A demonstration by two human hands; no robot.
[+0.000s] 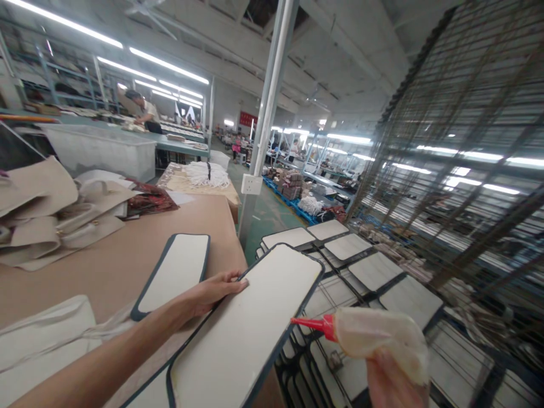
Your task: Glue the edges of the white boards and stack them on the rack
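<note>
My left hand (223, 290) grips the left edge of a long cream panel (250, 317) with a dark border, thumb on top and fingers at the rim. In my right hand (389, 377) is a translucent squeeze bottle (378, 337) with a red nozzle, held on its side. The nozzle tip points left, at the panel's right edge; whether it touches is unclear. A similar dark-edged panel (177, 272) lies on the brown table (170, 224) behind my left forearm. Part of another panel shows beneath the held one.
Cream bag pieces (63, 215) are heaped at the left. A wire rack (361, 294) holding several panels stands at the right, its upper grid (459, 124) raised. A metal post (257, 141) rises beyond the table's corner. A person (144, 110) works farther back.
</note>
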